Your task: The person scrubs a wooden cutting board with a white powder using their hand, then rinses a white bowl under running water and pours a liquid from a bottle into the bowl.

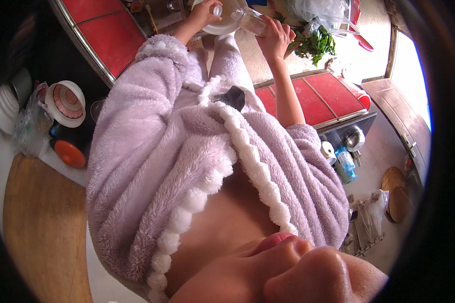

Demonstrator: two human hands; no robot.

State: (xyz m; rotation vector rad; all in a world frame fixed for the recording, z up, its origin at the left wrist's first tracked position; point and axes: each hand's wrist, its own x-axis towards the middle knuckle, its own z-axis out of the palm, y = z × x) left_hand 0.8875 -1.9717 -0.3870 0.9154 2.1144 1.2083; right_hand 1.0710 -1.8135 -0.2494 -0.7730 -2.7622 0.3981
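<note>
My left hand point(201, 16) pinches a small clear lid point(217, 10) between its fingertips, at the left rim of a white bowl point(220, 29). My right hand point(275, 35) is wrapped around a clear jar point(253, 22), apparently glass, with pale contents. The jar lies tilted, its mouth pointing left over the bowl's right side. The top frame edge cuts off part of the bowl, and what is inside it is hard to make out. Leafy greens point(320, 44) lie just right of my right hand.
A clear plastic bag point(318, 11) and a pink-red handled item point(362, 42) are near the greens. Red-tiled surfaces point(110, 41) flank me. Behind on the left are a white basket point(66, 102), an orange lid point(69, 154) and a wooden board point(41, 227). Blue bottles point(345, 161) stand at right.
</note>
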